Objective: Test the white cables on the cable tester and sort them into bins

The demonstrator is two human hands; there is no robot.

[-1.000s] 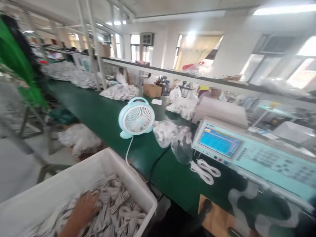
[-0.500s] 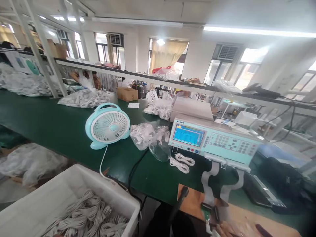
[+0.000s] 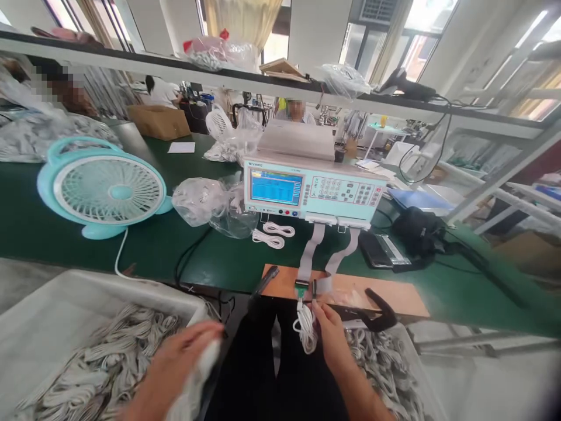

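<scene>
My right hand (image 3: 331, 324) is closed in a pinch at the dark connector (image 3: 314, 290) on a grey ribbon cable. Beside it, a coiled white cable (image 3: 305, 330) hangs at the table edge, its upper end at a small green circuit board (image 3: 300, 290) on another ribbon. My left hand (image 3: 184, 356) is smeared by motion over the left bin's right side. Its fingers are curled round a whitish, blurred cable bundle (image 3: 204, 365). Both ribbons run up to the teal-and-white cable tester (image 3: 342, 193), whose screen is lit blue.
White bins (image 3: 175, 292) of coiled cables flank my legs, the right one partly hidden by my arm. A teal fan (image 3: 109, 190), bagged parts (image 3: 199, 199) and two coiled cables (image 3: 274, 234) lie on the green table. Black clamps (image 3: 381, 313) hold the wooden board (image 3: 350, 289). A shelf crosses behind.
The view has swung down and to the right, so the fan and tester appear farther left. My left hand has come into view, and my right hand shows more fully at the connector.
</scene>
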